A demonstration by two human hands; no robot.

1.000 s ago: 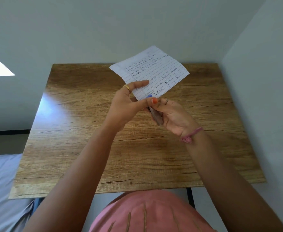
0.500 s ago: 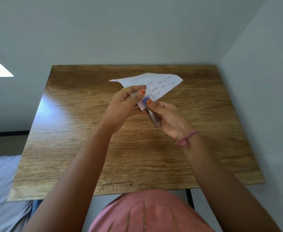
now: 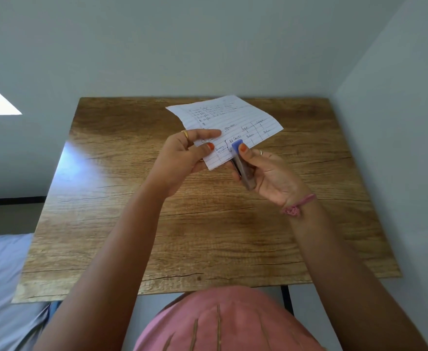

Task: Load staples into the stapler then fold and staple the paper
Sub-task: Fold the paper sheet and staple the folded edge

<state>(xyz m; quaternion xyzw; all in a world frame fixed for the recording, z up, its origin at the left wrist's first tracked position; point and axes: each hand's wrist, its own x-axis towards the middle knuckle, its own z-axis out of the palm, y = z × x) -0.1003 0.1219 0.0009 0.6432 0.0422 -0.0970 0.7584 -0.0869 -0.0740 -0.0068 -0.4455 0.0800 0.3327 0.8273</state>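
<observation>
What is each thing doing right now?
paper: folded, held up off the table
stapler: gripped, its blue tip over the paper's edge
left hand: pinching the paper
right hand: wrapped around the stapler
table: bare wood

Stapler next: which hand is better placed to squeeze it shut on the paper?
The right hand. It already holds the stapler, its thumb on the blue top, with the stapler's nose at the paper. The left hand pinches the sheet's near corner and is best left steadying it.
</observation>
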